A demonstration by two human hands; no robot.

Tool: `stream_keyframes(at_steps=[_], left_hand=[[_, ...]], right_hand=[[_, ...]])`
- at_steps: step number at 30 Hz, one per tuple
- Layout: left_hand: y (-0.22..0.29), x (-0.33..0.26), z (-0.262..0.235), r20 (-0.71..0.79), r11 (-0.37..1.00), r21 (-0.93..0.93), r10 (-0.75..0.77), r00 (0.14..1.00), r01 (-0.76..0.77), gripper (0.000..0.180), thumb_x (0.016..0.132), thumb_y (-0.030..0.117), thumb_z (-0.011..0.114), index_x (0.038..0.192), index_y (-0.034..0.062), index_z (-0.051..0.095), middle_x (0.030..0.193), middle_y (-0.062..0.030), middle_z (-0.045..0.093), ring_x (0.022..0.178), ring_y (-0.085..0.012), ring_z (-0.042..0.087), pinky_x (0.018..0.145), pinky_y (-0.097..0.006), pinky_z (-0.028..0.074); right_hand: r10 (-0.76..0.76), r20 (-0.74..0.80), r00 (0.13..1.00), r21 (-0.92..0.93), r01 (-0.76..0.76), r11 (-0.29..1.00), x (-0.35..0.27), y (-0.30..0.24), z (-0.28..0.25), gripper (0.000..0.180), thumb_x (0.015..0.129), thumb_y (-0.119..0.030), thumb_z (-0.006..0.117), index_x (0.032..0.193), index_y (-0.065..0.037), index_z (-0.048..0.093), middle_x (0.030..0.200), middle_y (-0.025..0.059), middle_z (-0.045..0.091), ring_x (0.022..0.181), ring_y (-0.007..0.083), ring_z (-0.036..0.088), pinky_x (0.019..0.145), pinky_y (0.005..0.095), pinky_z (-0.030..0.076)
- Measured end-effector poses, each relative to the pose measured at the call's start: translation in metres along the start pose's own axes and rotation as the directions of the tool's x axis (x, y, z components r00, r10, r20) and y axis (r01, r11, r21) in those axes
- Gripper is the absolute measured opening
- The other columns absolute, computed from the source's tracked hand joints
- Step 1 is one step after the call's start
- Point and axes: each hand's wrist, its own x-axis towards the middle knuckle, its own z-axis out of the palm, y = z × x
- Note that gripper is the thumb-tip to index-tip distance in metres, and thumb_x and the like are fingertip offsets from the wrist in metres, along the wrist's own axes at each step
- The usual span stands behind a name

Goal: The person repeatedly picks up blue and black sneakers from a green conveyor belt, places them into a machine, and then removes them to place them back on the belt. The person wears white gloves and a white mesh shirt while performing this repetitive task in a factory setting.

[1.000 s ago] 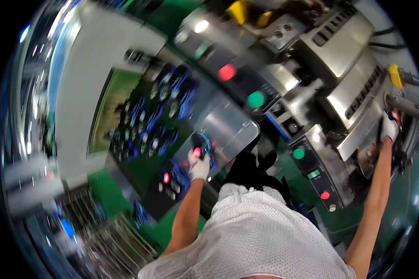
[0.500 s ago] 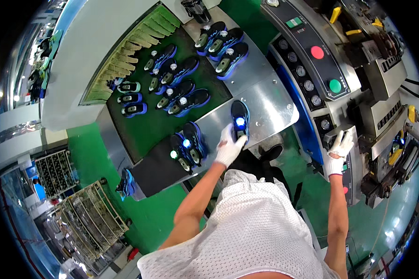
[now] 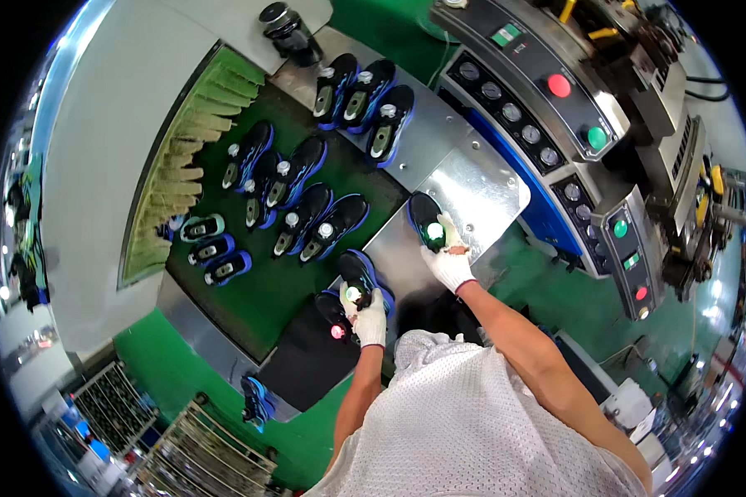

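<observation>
Both my hands wear white gloves. My left hand (image 3: 367,319) is closed around the heel end of a black-and-blue sneaker (image 3: 358,267) by the black mat. A white light glows on top of that sneaker. Partly hidden beside it is another sneaker (image 3: 330,305) with a pinkish-red light. On the metal plate, my right hand (image 3: 450,258) grips the heel end of a dark sneaker (image 3: 423,209), whose top carries a greenish-white light. The fingers of both hands are curled and partly hidden by the sneakers.
Several sneakers with round silver knobs lie on the green conveyor belt (image 3: 249,319), before a green strip curtain (image 3: 178,149). Three more sneakers stand near a dark jar (image 3: 290,35). At right is a machine with gauges and a control panel (image 3: 630,248). A wire rack (image 3: 211,451) stands lower left.
My right hand has left the machine's panel and now holds the sneaker on the metal plate. My left hand has let go of that sneaker and moved left onto another. The view has shifted.
</observation>
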Motion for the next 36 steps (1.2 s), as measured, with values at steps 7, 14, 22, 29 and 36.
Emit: stream_keyframes(at_steps=[7,14,22,29,36], left_hand=[[0.152,-0.013,-0.029,0.215,0.924,-0.294,0.314,0.925,-0.246,0.059,0.092,0.027,0.077,0.139,-0.0020,0.057,0.123,-0.0192,0.069,0.115,-0.0299,0.066,0.105,-0.041,0.048],[0.258,-0.170,0.078,0.593,0.601,-0.573,0.773,0.224,-0.558,0.068,0.086,-0.003,0.072,0.149,-0.0011,0.045,0.138,-0.0177,0.059,0.121,-0.0251,0.061,0.107,-0.039,0.049],[0.291,-0.486,0.173,0.640,0.352,-0.768,0.456,-0.618,-0.535,0.071,0.087,-0.004,0.072,0.152,0.0009,0.045,0.137,-0.0137,0.059,0.121,-0.0201,0.059,0.104,-0.035,0.050],[0.254,-0.760,0.326,0.499,-0.201,-0.809,0.264,-0.825,-0.553,0.095,0.082,0.027,0.080,0.158,0.0005,0.031,0.145,-0.0306,0.055,0.132,-0.0416,0.057,0.112,-0.044,0.044],[0.218,-0.870,0.436,0.498,-0.186,-0.839,0.114,-0.860,-0.511,0.092,0.083,0.040,0.075,0.153,-0.0067,0.036,0.143,-0.0271,0.059,0.134,-0.0416,0.056,0.113,-0.047,0.044]], right_hand=[[0.567,0.084,0.820,0.292,-0.564,0.772,-0.043,-0.020,-0.126,0.087,0.076,-0.055,0.083,0.129,0.010,0.061,0.111,0.0279,0.073,0.105,0.0345,0.073,0.091,0.0426,0.058],[0.928,-0.198,0.315,0.755,-0.555,0.349,-0.232,0.024,-0.262,0.072,0.080,-0.038,0.089,0.131,0.005,0.062,0.111,0.0136,0.070,0.097,0.0167,0.066,0.086,0.0339,0.057],[0.805,-0.441,-0.398,0.592,0.544,0.594,-0.504,0.082,-0.299,0.061,0.085,-0.008,0.079,0.141,-0.005,0.056,0.122,0.0026,0.066,0.105,0.0137,0.064,0.093,0.0321,0.054],[0.356,-0.367,-0.860,0.799,-0.095,0.594,-0.704,0.146,-0.367,0.083,0.082,-0.038,0.081,0.148,-0.001,0.046,0.129,0.0212,0.068,0.119,0.0319,0.066,0.106,0.0429,0.048],[0.316,-0.324,-0.892,0.945,-0.324,0.053,-0.809,0.296,-0.437,0.061,0.083,-0.050,0.065,0.115,0.002,0.065,0.110,0.0311,0.070,0.110,0.0469,0.067,0.095,0.0515,0.053]])
